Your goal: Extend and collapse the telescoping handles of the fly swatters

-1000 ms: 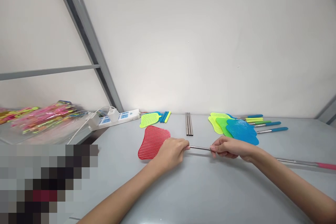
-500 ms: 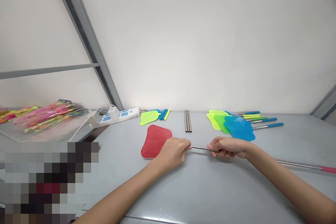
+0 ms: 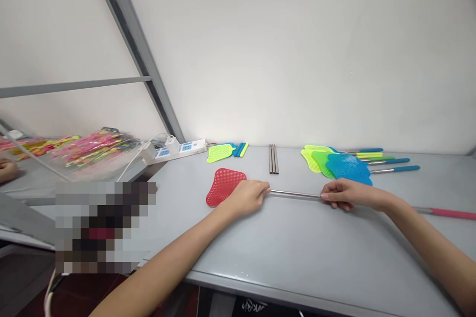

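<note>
A red fly swatter with a metal telescopic rod (image 3: 295,193) lies across the table between my hands. My left hand (image 3: 250,197) is closed around it near its perforated head (image 3: 223,185), covering part of that head. Farther right, my right hand (image 3: 342,194) pinches the rod between thumb and fingers. Beyond my right forearm the red handle (image 3: 451,213) emerges and runs to the picture's edge. Behind my right hand lies a pile of finished-looking swatters, with a blue swatter head (image 3: 348,167) on top.
Metal rods (image 3: 273,159) lie near the wall. Left of them are a yellow swatter head (image 3: 220,152) and loose handle grips (image 3: 243,149). A power strip (image 3: 191,146) borders bagged colourful items (image 3: 98,146). Another person's hand (image 3: 7,170) shows at far left.
My right hand has slid right along the rod, so a longer stretch shows between my hands. My left hand keeps its grip by the red head. The view has shifted slightly.
</note>
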`<state>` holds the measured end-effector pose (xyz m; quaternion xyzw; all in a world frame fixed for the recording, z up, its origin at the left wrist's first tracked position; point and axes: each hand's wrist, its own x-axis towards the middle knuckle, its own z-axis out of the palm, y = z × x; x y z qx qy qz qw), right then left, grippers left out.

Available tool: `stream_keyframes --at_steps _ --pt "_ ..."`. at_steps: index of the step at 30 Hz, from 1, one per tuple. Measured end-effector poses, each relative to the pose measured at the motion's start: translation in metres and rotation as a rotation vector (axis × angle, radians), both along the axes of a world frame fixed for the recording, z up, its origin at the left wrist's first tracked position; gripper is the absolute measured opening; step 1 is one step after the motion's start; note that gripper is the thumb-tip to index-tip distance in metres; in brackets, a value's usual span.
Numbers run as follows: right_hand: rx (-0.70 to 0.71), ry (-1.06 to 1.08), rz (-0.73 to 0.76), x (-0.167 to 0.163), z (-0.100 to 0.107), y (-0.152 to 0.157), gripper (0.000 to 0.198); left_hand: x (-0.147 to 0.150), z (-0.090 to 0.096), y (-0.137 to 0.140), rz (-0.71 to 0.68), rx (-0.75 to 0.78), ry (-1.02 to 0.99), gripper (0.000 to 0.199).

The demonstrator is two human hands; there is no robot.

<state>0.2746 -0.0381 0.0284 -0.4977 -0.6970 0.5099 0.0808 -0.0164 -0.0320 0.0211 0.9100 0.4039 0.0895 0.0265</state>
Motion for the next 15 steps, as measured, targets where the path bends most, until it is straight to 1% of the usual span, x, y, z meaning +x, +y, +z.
stream_keyframes --at_steps 3,8,11,15 --pt "0.076 -0.055 -0.042 0.009 -0.001 0.001 0.035 -0.003 -0.001 0.002 0.010 -0.002 0.000 0.025" --pt "0.154 -0.077 -0.049 0.001 -0.002 -0.002 0.038 -0.004 -0.004 -0.003 0.016 0.026 -0.012 0.025" --pt "0.144 -0.078 -0.032 -0.004 -0.001 -0.004 0.039 -0.005 -0.006 -0.006 0.019 0.043 -0.019 0.026" --pt "0.091 -0.033 -0.021 -0.005 -0.001 -0.007 0.038 -0.004 -0.004 -0.008 0.017 0.060 -0.026 0.027"
